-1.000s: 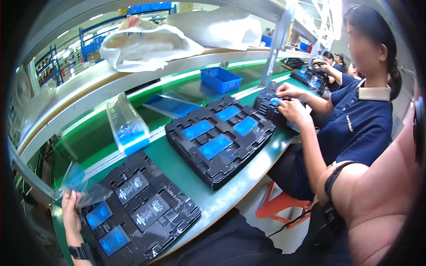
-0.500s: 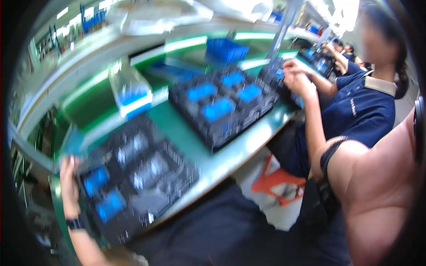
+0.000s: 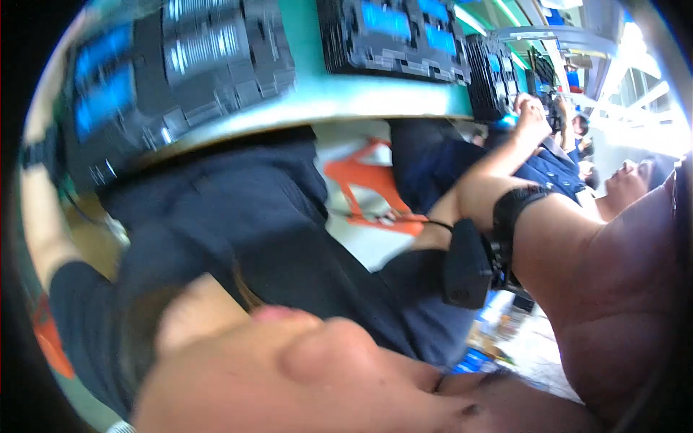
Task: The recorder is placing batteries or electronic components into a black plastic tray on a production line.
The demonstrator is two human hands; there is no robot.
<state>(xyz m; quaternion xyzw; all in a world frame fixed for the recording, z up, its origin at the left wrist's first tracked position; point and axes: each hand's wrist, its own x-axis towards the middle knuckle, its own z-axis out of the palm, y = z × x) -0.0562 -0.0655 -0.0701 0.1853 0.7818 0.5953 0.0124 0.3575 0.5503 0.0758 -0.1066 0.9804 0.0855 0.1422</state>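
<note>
At the upper left, my left hand (image 3: 49,94) is beside the left edge of a black compartmented tray (image 3: 155,112). A dark band circles that wrist. The hand lies in the dim, blurred rim, so its fingers cannot be made out. Blue rectangular pieces (image 3: 105,101) sit in the tray's left compartments, and shiny clear-looking pieces (image 3: 206,49) lie in others. My right arm (image 3: 613,289) is bent and raised along the right side, with a black strap (image 3: 518,213) and a black box (image 3: 468,267) on it. My right hand is out of the picture.
A second black tray (image 3: 397,54) with blue pieces stands farther right on the green bench (image 3: 307,94). Beyond it, a co-worker's hand (image 3: 533,119) is near another stack of black trays (image 3: 491,76). An orange stool-like object (image 3: 372,184) is below the bench edge.
The view has tilted and swung downward, so the trays now appear higher, with my lap below them. My left hand stays beside the near tray; my right arm remains raised.
</note>
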